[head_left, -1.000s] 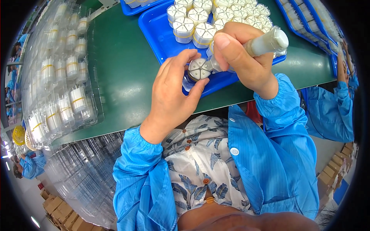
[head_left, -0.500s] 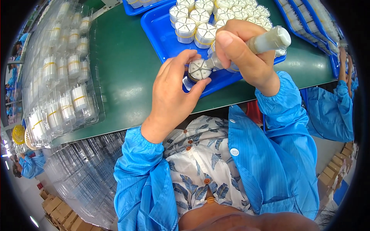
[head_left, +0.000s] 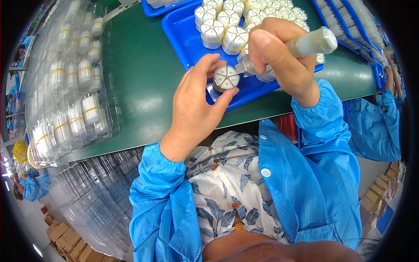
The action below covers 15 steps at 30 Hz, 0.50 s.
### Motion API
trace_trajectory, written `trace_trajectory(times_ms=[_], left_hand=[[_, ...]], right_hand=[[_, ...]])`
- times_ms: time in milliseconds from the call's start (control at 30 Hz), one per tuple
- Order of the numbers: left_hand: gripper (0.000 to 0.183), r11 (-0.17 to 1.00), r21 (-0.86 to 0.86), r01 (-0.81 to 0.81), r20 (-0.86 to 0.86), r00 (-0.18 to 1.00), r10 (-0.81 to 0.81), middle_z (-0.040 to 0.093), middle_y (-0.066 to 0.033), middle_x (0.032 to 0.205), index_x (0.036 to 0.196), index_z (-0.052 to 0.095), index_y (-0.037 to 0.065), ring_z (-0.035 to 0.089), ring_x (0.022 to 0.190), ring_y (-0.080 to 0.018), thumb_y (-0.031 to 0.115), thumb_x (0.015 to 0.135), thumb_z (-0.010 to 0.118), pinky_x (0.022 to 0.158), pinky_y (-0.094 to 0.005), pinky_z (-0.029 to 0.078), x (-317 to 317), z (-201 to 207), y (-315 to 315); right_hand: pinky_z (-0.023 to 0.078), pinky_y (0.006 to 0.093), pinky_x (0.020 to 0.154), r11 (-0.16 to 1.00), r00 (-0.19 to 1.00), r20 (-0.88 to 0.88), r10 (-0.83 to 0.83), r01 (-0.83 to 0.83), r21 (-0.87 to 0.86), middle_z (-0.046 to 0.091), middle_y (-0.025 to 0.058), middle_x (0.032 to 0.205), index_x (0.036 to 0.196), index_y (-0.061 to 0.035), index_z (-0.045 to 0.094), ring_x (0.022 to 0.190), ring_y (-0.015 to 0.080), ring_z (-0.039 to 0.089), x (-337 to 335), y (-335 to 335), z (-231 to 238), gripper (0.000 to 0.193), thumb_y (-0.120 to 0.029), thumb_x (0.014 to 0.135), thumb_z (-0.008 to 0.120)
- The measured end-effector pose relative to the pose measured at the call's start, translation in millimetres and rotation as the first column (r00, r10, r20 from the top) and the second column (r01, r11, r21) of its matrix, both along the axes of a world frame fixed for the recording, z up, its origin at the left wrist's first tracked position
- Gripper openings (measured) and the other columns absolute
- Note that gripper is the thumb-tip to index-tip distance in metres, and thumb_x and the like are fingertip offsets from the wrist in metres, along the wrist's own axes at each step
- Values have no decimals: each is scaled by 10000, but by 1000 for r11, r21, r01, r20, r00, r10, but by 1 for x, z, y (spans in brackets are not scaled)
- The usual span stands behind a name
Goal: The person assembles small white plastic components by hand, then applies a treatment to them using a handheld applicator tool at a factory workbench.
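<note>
My left hand [head_left: 190,105] has its thumb and fingers closed around the side of a round bundle of white wedge-shaped pieces [head_left: 226,77], its segmented end facing up. This bundle is over the near left part of a blue tray [head_left: 175,37]. My right hand [head_left: 286,59] grips a tool with a thick pale handle [head_left: 313,42] and a narrow, flat, translucent-looking tip. That tip points at the bundle's right edge; whether it touches cannot be made out. Behind my hands, several similar bundles [head_left: 235,38] with yellow bands stand upright in the tray.
Clear plastic trays holding banded white bundles [head_left: 56,81] are stacked on the green table [head_left: 139,78] at left. More blue trays [head_left: 349,30] stand at the far right. Clear trays [head_left: 94,192] lie below the table edge. A co-worker's blue sleeve [head_left: 373,126] shows at right.
The tool in my right hand has drawn back slightly to the right, its tip now at the bundle's edge. My left hand keeps its hold, with the bundle's end tilted more into view.
</note>
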<state>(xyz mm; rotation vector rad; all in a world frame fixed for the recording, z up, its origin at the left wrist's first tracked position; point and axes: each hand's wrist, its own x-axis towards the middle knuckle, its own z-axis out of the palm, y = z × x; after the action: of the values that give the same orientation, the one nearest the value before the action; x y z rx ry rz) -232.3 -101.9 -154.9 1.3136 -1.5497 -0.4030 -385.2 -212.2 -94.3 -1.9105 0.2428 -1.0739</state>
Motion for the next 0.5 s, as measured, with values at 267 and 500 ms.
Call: trace_trajectory(times_ms=[267, 500], left_hand=[[638, 993, -4, 114, -43, 993, -114, 636, -182, 1151, 1280, 438, -8, 625, 1051, -324, -13, 721, 746, 867, -372, 512, 6, 2, 0], [613, 990, 44, 134, 77, 988, -137, 590, -184, 1212, 1302, 428, -3, 611, 1075, -320, -35, 753, 700, 905, -359, 496, 11, 5, 2]], right_hand=[[338, 262, 470, 1000, 992, -127, 10, -13, -27, 483, 16, 583, 649, -34, 528, 524, 84, 446, 4, 2, 2, 328, -172, 945, 550], [324, 252, 463, 999, 996, -87, -8, 4, -46, 477, 9, 574, 682, -32, 532, 526, 69, 444, 3, 1, -4, 297, -159, 945, 585]])
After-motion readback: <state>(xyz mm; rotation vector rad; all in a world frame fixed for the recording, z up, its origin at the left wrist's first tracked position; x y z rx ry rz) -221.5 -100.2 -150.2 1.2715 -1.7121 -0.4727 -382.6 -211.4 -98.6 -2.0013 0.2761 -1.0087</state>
